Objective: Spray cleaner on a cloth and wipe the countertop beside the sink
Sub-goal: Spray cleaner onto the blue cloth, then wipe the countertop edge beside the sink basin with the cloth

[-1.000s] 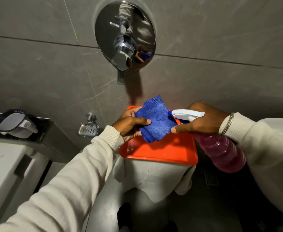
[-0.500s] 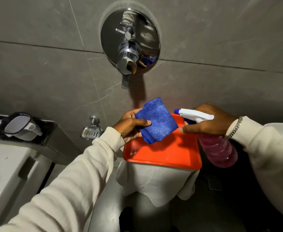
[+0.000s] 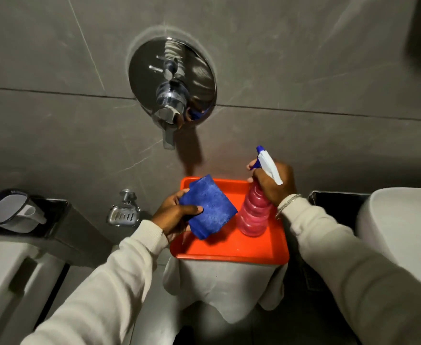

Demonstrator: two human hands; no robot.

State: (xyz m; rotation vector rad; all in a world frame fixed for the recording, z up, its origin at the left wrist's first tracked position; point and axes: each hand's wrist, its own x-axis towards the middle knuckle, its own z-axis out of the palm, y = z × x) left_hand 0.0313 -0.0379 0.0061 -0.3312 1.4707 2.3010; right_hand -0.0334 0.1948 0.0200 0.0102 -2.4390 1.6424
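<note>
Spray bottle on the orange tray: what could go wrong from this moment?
1. The spray bottle stands near the right edge of the orange tray, which sits on a cloth-draped stand; letting go carelessly could tip it off.
2. The right hand grips it by the neck, so a knock to the trigger might spray the wall.
3. The left hand holds the blue cloth only by one edge; it may slip.

No text, label, brand or number can be read anywhere. The only lettering is a faint pale mark on the dark rim of the jug [image 3: 12, 210] at about 9 o'clock, too small and blurred to make out. The spray bottle [image 3: 255, 210], just right of centre at about 3 o'clock, shows no label on its pink body or white head. The blue cloth [image 3: 210, 205] and the orange tray [image 3: 229, 250], near centre, are plain.
</note>
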